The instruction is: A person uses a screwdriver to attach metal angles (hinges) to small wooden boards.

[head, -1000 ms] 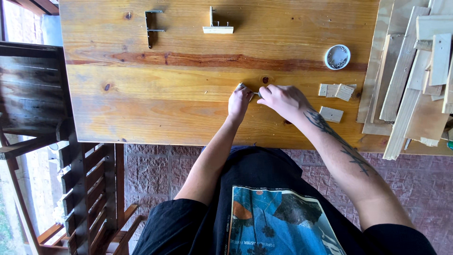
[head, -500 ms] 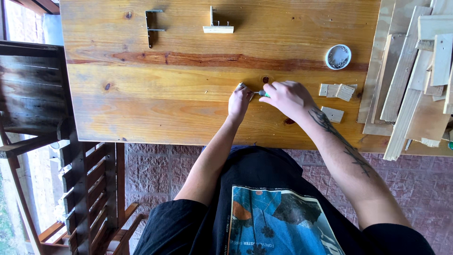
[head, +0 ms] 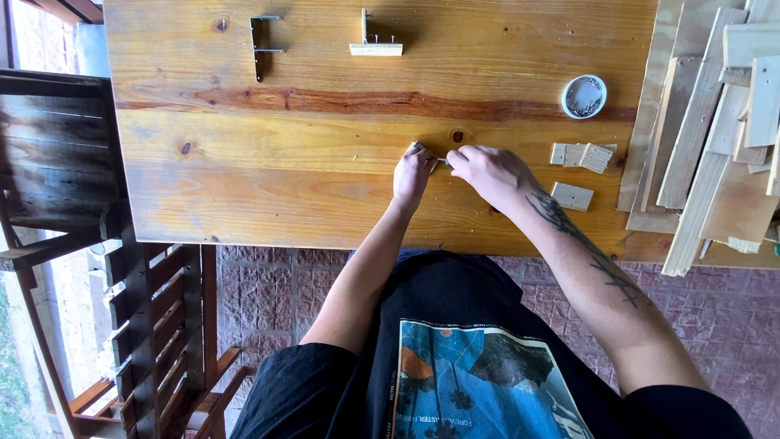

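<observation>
Wooden planks make up the bench point(head: 284, 187), and both hands meet near its middle. The left hand point(head: 412, 172) and the right hand point(head: 487, 171) pinch a small metal piece point(head: 431, 154) between them, fingers closed narrowly on it just above the wood. Right of the hands lie small wooden blocks point(head: 581, 156); farther off sits a round tin point(head: 583, 96). At the far edge rest a metal bracket point(head: 262, 45) and a wood strip point(head: 375, 49). Stacked slats point(head: 715, 138) crowd the right side.

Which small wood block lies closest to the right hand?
The lone small wood block, lying by itself beside the right hand. The other blocks sit clustered farther up the table.
</observation>
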